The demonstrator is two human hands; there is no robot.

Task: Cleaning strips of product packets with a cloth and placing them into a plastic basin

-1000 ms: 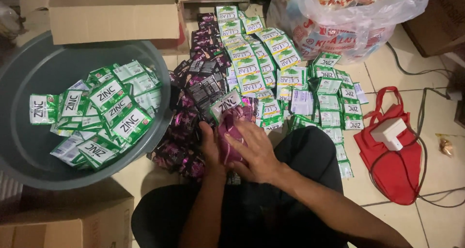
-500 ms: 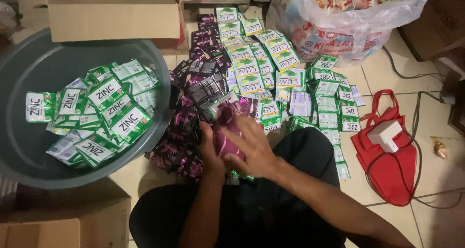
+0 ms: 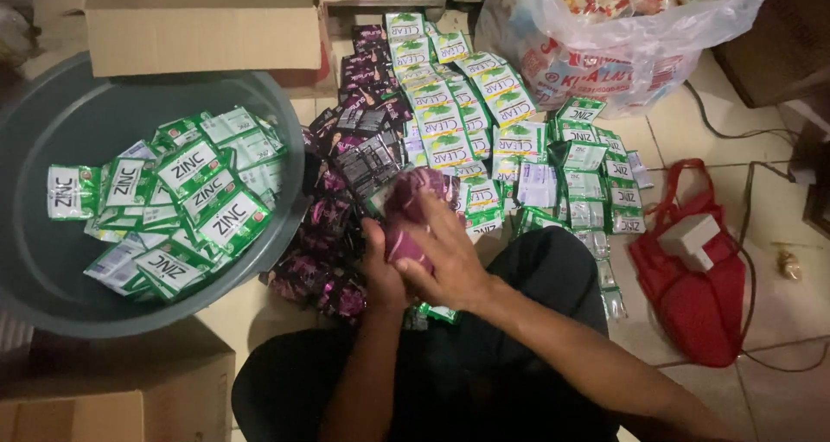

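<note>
Tiled floor (image 3: 692,131) carries everything, and the person sits on it with dark-clad legs drawn up below the work. Both hands meet over the lap: the left hand (image 3: 380,265) cups a folded bunch of purple sachets (image 3: 413,213) from beneath, fingers closed around it, while the right hand (image 3: 445,256) lies flat over the top, pressing it down. The bunch sits just in front of the knees, touching the edge of the loose heap.

Judging by how things lie, the sorting looks partly done. A grey plastic tub (image 3: 52,105) at the left already holds a good pile of green and white sachets (image 3: 177,204), tumbled loosely. Much is left outside it: a heap of dark purple sachets (image 3: 333,226) beside the tub's rim, long strips of green and white sachets (image 3: 450,114) running away toward the top, and more small green packets (image 3: 592,178) spread to the right. Only the one bunch is in hand, so most of the purple heap appears untouched.

Around the work stand an open cardboard box (image 3: 203,23) behind the tub, another cardboard box (image 3: 112,390) at the lower left, a clear plastic bag of packaged goods (image 3: 622,40) at the top right, and a red cloth bag (image 3: 692,295) with a small white box (image 3: 687,241) resting on it.
</note>
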